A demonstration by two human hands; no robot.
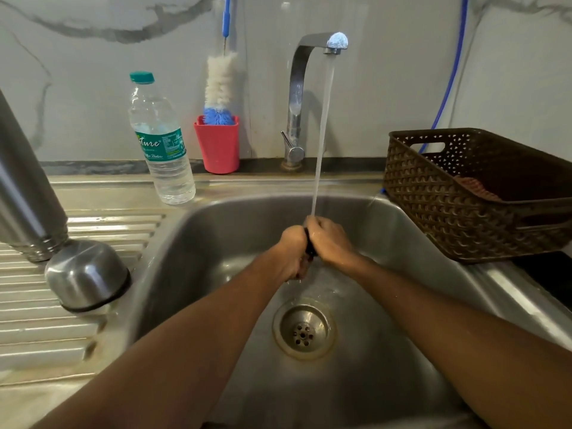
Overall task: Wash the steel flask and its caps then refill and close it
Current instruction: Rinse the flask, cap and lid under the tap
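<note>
Both forearms reach out over the sink (216, 230). The left hand (292, 246) and right hand (331, 239) meet under the water (322, 134) running from the tap (297, 97), fingers curled tight round a small black cap (310, 246) held between them. Well to the left of the left hand, the steel flask (24, 187) stands mouth down on the draining board (37, 329), the steel cap (86, 277) rim down just beside it. Beyond the hands stand a plastic bottle (161, 140) and a red cup (217, 147) holding a brush (220, 85). Right of the right hand sits a brown basket (464, 196).
</note>
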